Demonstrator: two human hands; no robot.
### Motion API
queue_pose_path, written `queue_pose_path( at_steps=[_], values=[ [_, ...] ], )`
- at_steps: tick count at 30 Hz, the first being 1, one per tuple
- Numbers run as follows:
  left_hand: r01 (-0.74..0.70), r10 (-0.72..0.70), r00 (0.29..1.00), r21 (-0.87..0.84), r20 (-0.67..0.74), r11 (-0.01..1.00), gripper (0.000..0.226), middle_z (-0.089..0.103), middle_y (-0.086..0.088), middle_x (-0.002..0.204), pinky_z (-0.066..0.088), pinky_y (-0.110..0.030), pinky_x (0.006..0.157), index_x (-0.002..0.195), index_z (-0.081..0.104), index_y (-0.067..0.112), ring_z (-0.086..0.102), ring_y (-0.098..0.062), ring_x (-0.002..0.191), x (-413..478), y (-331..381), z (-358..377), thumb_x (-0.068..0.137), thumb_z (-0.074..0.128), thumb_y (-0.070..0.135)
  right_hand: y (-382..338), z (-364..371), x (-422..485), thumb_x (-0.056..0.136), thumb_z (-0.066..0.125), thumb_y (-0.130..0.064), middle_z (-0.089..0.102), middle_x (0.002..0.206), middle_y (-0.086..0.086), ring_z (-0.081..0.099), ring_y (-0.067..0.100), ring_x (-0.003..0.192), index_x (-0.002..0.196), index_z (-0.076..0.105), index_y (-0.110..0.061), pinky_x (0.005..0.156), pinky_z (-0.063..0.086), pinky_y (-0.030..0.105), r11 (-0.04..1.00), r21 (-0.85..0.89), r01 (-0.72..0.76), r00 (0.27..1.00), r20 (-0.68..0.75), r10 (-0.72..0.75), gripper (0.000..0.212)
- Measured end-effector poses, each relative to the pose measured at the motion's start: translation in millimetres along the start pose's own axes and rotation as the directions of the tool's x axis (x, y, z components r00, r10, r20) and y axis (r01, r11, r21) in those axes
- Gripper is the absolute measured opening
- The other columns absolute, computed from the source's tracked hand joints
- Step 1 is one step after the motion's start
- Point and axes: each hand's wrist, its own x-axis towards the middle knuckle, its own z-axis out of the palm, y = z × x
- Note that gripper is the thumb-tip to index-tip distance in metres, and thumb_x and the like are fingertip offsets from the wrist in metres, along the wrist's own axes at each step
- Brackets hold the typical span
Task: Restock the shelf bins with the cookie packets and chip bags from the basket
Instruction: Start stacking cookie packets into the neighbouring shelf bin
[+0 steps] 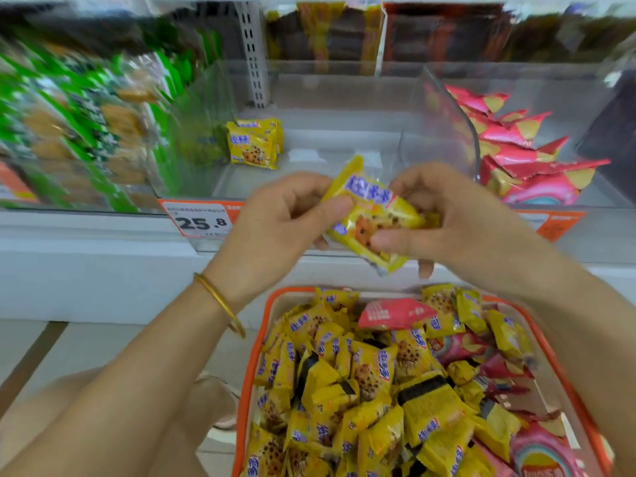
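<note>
While the left hand and right hand pinch its 2 sides, 1 yellow foil cookie packet hangs tilted above the heaped orange-rimmed basket, in front of the clear plastic shelf bin. Bin rear-left: matching yellow packets. Right, past a curved clear divider: pink chip bags. Shelf edge: price tag, 25.8.

Motion blur smears the green packets at left and the boxes on the upper shelf. The bottom edge cuts off the basket. The price tag has small print too fine to read. The right grip covers part of the cookie packet, and its forearm hides part of the orange tag.
</note>
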Motion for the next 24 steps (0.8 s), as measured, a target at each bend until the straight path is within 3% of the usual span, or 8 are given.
queue_pose_path(
  at_steps=[2,4,7,10,12,14,18,24],
  values=[
    [-0.071,0.092,0.974,0.108,-0.205,0.992,0.011,0.064,0.016,0.062,0.052,-0.023,0.055,0.084,0.061,0.021,0.059,-0.001,0.058,13,10,-18,0.092,0.059,0.014,-19,0,27,0.063,0.079,-0.031,0.063,0.067,-0.002,0.049,0.002,0.039,0.093,0.049,-0.018,0.037,0.042,0.022,0.998,-0.038,0.059,0.996,-0.065,-0.062,0.044],
    [-0.058,0.21,0.925,0.429,-0.316,0.902,0.019,0.06,0.006,0.07,0.051,-0.036,0.066,0.087,0.06,0.018,0.062,-0.013,0.071,28,6,-42,0.094,0.049,0.032,-34,1,65,0.073,0.079,-0.021,0.061,0.075,0.0,0.05,0.002,0.04,0.098,0.049,-0.014,0.033,0.042,0.022,0.989,-0.098,0.111,0.981,-0.146,-0.125,0.04],
    [0.133,0.159,0.955,0.842,-0.249,0.523,0.046,0.058,-0.013,0.082,0.046,-0.046,0.072,0.081,0.055,0.013,0.056,-0.037,0.087,33,-15,-71,0.088,0.026,0.048,-35,20,134,0.074,0.079,-0.023,0.054,0.093,0.002,0.053,0.01,0.055,0.102,0.051,-0.015,0.036,0.047,0.025,0.952,-0.287,0.105,0.973,-0.169,-0.159,0.041],
    [0.154,0.059,0.979,0.903,-0.194,0.401,0.051,0.063,-0.014,0.087,0.044,-0.04,0.066,0.074,0.054,0.012,0.058,-0.038,0.087,23,-29,-69,0.085,0.018,0.047,-20,58,197,0.075,0.077,-0.029,0.055,0.109,0.007,0.057,0.024,0.091,0.112,0.055,-0.011,0.062,0.047,0.03,0.802,-0.586,0.11,0.99,-0.011,-0.143,0.047],
    [0.161,0.073,0.976,0.91,-0.203,0.383,0.046,0.061,-0.013,0.079,0.031,-0.035,0.059,0.062,0.041,0.014,0.058,-0.036,0.083,20,-35,-63,0.085,0.016,0.045,-12,85,223,0.078,0.074,-0.03,0.052,0.116,0.011,0.051,0.029,0.111,0.118,0.052,-0.007,0.083,0.04,0.032,0.695,-0.699,0.171,0.985,0.103,-0.138,0.051],
    [0.115,0.179,0.962,0.904,-0.204,0.413,0.041,0.047,-0.008,0.062,0.022,-0.031,0.055,0.055,0.029,0.016,0.055,-0.035,0.068,19,-37,-63,0.087,0.022,0.041,-5,104,240,0.081,0.073,-0.026,0.044,0.122,0.016,0.053,0.034,0.109,0.123,0.046,-0.006,0.087,0.042,0.033,0.664,-0.726,0.179,0.984,0.133,-0.121,0.054],
    [0.012,0.378,0.909,0.919,-0.174,0.394,0.03,0.041,-0.005,0.047,0.018,-0.024,0.052,0.055,0.03,0.02,0.046,-0.029,0.046,22,-47,-64,0.083,0.036,0.029,2,119,260,0.085,0.069,-0.018,0.037,0.126,0.018,0.058,0.03,0.085,0.121,0.039,-0.006,0.073,0.037,0.032,0.677,-0.708,0.198,0.98,0.115,-0.165,0.048],
    [-0.016,0.378,0.911,0.902,-0.165,0.431,0.029,0.044,-0.006,0.047,0.02,-0.025,0.052,0.057,0.031,0.02,0.044,-0.028,0.045,22,-51,-65,0.084,0.036,0.027,11,121,267,0.087,0.064,-0.037,0.038,0.124,0.015,0.058,0.036,0.09,0.117,0.044,-0.016,0.061,0.035,0.034,0.393,-0.896,0.206,0.965,0.119,-0.235,0.042]
  ],
)
